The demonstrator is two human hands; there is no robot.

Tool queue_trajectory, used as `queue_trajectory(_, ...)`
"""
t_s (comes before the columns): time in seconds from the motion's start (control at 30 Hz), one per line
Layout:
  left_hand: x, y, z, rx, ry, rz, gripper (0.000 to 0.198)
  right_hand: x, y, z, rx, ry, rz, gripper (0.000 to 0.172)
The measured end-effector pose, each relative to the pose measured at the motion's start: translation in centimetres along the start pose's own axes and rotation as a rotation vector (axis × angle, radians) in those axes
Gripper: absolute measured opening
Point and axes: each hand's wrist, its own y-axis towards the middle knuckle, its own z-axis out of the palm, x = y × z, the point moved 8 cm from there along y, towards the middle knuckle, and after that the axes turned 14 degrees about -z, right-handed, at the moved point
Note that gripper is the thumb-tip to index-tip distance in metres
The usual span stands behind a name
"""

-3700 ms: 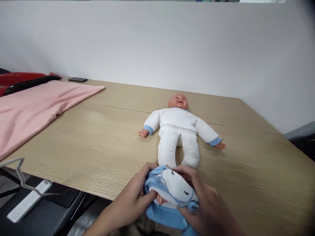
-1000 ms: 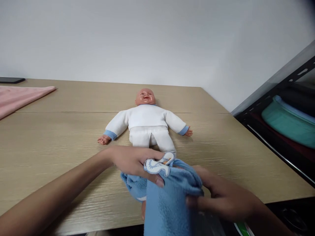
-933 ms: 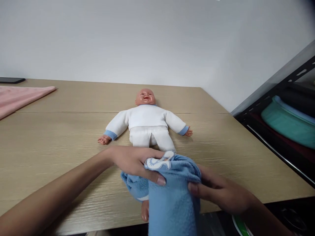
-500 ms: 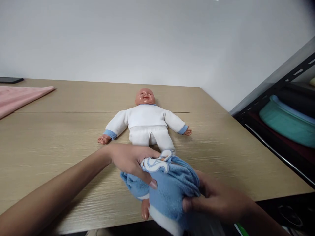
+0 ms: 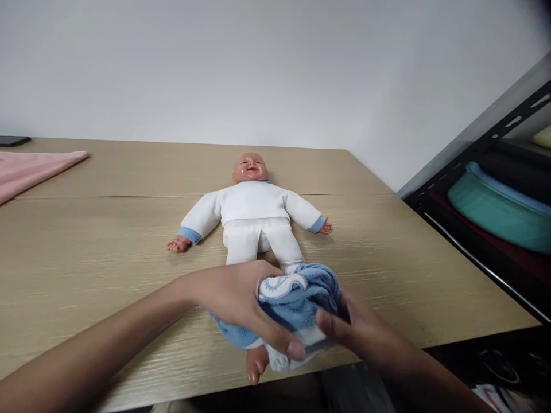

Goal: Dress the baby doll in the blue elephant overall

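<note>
A baby doll (image 5: pixel 256 201) lies on its back, head away from me, in a white body with blue cuffs. Around its lower legs at the table's front edge are bunched blue terry trousers (image 5: pixel 307 295) with white trim. One bare doll foot (image 5: pixel 257 365) sticks out below a trouser leg; the other foot is hidden. My left hand (image 5: pixel 245 304) is wrapped over the left and middle of the bunched cloth, thumb across its front. On the right side, my right hand (image 5: pixel 357 327) grips the gathered cloth between thumb and fingers.
A pink cloth (image 5: pixel 34 172) lies on the wooden table (image 5: pixel 107 241) at the left, with a dark flat object (image 5: pixel 14 140) behind it. To the right stands a black rack (image 5: pixel 469 241) holding a teal basin (image 5: pixel 495 209). A pale wall rises behind the table.
The blue trousers are more gathered and their hanging front part has been drawn up. My left thumb has slid down and right across the cloth. The doll's upper body stays put.
</note>
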Motion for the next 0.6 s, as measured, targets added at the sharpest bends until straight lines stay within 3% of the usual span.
queue_trajectory(0.1,-0.9,-0.1,-0.9,-0.146,0.036,0.133,0.022,0.3,-0.6,0.2,-0.024,-0.033,0.005,0.079)
queue_trajectory(0.23,-1.2,-0.1,-1.5,-0.110,-0.031,0.227,0.020,1.1,-0.9,-1.2,-0.229,-0.286,-0.084,0.060)
queue_trajectory(0.33,-0.9,0.0,-1.5,-0.095,-0.066,0.182,0.026,1.4,-0.8,-1.7,-0.241,-0.488,-0.130,0.049)
queue_trajectory(0.47,-0.5,0.1,-0.5,-0.178,-0.026,0.090,0.047,1.0,-1.3,-2.2,-0.214,-0.626,-0.081,0.047)
queue_trajectory(0.6,-0.1,0.5,0.7,-0.317,0.207,-0.050,0.031,0.1,-1.7,-1.0,-0.060,-0.514,-0.032,0.054)
